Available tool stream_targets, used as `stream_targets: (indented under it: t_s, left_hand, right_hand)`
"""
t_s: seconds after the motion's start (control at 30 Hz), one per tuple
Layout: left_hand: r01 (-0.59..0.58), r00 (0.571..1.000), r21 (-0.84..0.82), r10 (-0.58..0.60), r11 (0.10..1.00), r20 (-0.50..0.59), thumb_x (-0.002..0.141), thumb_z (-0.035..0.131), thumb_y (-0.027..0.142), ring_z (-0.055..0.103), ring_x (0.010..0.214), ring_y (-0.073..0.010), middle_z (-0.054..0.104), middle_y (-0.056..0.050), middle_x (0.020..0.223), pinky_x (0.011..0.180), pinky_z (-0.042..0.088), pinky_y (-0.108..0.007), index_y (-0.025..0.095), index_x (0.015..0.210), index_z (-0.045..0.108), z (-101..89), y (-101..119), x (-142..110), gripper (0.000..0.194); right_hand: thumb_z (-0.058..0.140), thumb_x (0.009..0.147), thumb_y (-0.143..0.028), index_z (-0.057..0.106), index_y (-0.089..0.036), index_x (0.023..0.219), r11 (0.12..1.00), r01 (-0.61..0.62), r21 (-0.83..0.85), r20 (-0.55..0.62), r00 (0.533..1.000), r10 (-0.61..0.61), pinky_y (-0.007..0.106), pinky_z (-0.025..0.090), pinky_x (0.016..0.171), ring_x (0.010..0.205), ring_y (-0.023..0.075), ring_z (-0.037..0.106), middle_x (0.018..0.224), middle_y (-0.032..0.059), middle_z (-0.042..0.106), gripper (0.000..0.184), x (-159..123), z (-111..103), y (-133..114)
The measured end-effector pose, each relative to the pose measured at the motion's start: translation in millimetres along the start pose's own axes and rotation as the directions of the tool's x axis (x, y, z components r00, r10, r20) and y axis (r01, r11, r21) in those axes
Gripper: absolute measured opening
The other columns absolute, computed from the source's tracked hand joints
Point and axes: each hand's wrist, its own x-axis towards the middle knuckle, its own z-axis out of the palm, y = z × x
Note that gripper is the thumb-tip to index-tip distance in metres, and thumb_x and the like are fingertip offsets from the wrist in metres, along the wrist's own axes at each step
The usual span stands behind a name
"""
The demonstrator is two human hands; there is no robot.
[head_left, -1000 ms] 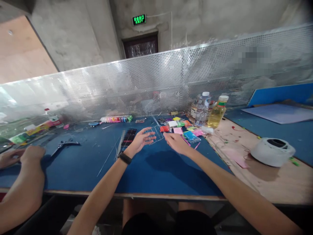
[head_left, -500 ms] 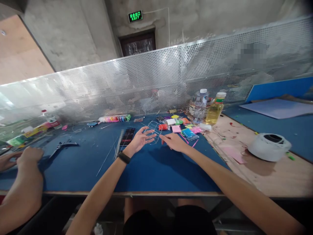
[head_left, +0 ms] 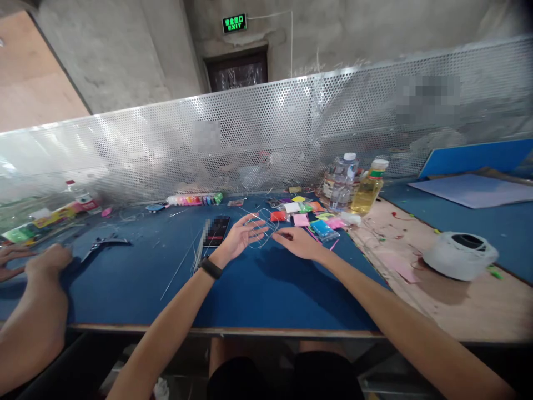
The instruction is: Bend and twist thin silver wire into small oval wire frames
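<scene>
1. Right hand (head_left: 300, 243) at centre: thumb and forefinger drawn together, apparently pinching the near right side of a thin wire frame (head_left: 278, 225), the other fingers curled in.
2. Left hand (head_left: 239, 239), just left of centre, has its fingers spread and slightly bent, palm towards the frame; the wires run across and among them. Whether the thumb presses on a strand, I can't tell.
3. So the wire frame sits mid-picture, between the two hands and above the blue tabletop (head_left: 258, 305), an open, roundish cage of fine strands. Its joints are too small to read.
4. Handling, by my reckoning: very light, springy, easily bent out of shape. A hard squeeze would probably buckle it, and smooth strands could slide under a fingertip.
5. Best hold, I'd say: a light pinch where strands cross, with the spread fingers supporting the opposite side; a long unsupported span looks the weaker choice.
6. Just left of the left hand there's a phone (head_left: 219, 226), loose straight wires (head_left: 177, 273) lying below and left of it. Right of centre, beyond the right hand, coloured packets (head_left: 323, 229) crowd together, the yellow-liquid bottle (head_left: 366, 194) behind them.
7. Over at the left edge, a co-worker's forearm (head_left: 44, 305) rests near a dark hand tool (head_left: 104, 244).
</scene>
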Motion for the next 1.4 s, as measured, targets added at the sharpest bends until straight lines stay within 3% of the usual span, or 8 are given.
stream_targets:
  t_s: [0.17, 0.3, 0.47, 0.63, 0.77, 0.9, 1.4]
  left_hand:
    - [-0.020, 1.000, 0.034, 0.020, 0.999, 0.021, 0.078, 0.069, 0.010, 0.063, 0.113, -0.0253, 0.064, -0.013, 0.123, 0.100, 0.047, -0.040, 0.019, 0.119, 0.058, 2.2, 2, -2, 0.043]
    - [-0.008, 0.999, 0.171, 0.002, 0.985, 0.033, 0.081, 0.069, 0.016, 0.063, 0.113, -0.0245, 0.062, -0.015, 0.125, 0.099, 0.047, -0.041, 0.019, 0.117, 0.058, 3.5, 0, -4, 0.038]
    - [0.073, 0.997, 0.304, -0.078, 0.950, 0.002, 0.088, 0.063, 0.030, 0.069, 0.096, -0.0241, 0.065, -0.017, 0.121, 0.087, 0.052, -0.042, 0.019, 0.116, 0.055, 1.8, -4, -2, 0.031]
    - [0.095, 0.996, 0.241, -0.092, 0.966, -0.024, 0.086, 0.063, 0.021, 0.071, 0.091, -0.0237, 0.067, -0.018, 0.116, 0.086, 0.053, -0.042, 0.016, 0.115, 0.054, 0.4, -2, -1, 0.031]
    - [0.040, 0.998, 0.207, -0.048, 0.978, 0.036, 0.079, 0.064, 0.009, 0.068, 0.100, -0.0228, 0.066, -0.017, 0.119, 0.094, 0.049, -0.040, 0.017, 0.119, 0.054, 0.6, -2, -1, 0.041]
    - [0.012, 0.995, 0.216, -0.033, 0.976, 0.094, 0.080, 0.065, 0.011, 0.067, 0.104, -0.0238, 0.065, -0.017, 0.121, 0.095, 0.048, -0.040, 0.018, 0.118, 0.056, 0.5, -3, -2, 0.040]
    - [0.046, 0.992, 0.210, -0.070, 0.977, 0.106, 0.077, 0.067, 0.012, 0.064, 0.109, -0.0245, 0.064, -0.016, 0.124, 0.097, 0.046, -0.039, 0.017, 0.118, 0.059, -0.9, -4, -2, 0.042]
  right_hand:
    - [0.030, 0.097, -0.057, 0.064, -0.019, 0.092, 0.988, -0.072, 0.135, -0.023, 0.997, 0.076, 0.028, 0.039, 0.061, 0.065, 0.0165, 0.051, 0.073, 0.0028, 0.059, 0.051, 0, 5, -4]
    - [0.036, 0.097, -0.053, 0.064, -0.019, 0.098, 0.994, -0.047, 0.103, -0.118, 0.991, 0.059, 0.029, 0.040, 0.066, 0.071, 0.0175, 0.055, 0.080, 0.0038, 0.063, 0.045, 2, 2, -8]
    - [0.036, 0.097, -0.051, 0.066, -0.020, 0.105, 0.997, -0.072, 0.032, -0.169, 0.983, 0.076, 0.030, 0.040, 0.068, 0.075, 0.0198, 0.058, 0.083, 0.0048, 0.066, 0.044, 2, -3, -9]
    - [0.027, 0.101, -0.046, 0.065, -0.020, 0.097, 0.995, -0.010, -0.103, -0.113, 0.994, -0.002, 0.031, 0.040, 0.073, 0.078, 0.0208, 0.060, 0.086, 0.0067, 0.068, 0.047, 4, 1, 0]
    - [0.029, 0.101, -0.047, 0.058, -0.020, 0.075, 0.976, 0.039, -0.213, -0.065, 0.996, -0.054, 0.029, 0.037, 0.065, 0.068, 0.0184, 0.055, 0.074, 0.0045, 0.064, 0.047, 5, 5, 7]
    - [0.030, 0.100, -0.046, 0.053, -0.020, 0.068, 0.967, 0.042, -0.251, -0.074, 0.995, -0.062, 0.028, 0.032, 0.060, 0.062, 0.0165, 0.052, 0.068, 0.0027, 0.060, 0.048, 6, 2, 5]
    - [0.037, 0.098, -0.045, 0.066, -0.021, 0.080, 0.961, -0.001, -0.278, -0.096, 0.995, -0.026, 0.028, 0.031, 0.057, 0.061, 0.0169, 0.055, 0.072, 0.0033, 0.067, 0.041, 6, -5, 6]
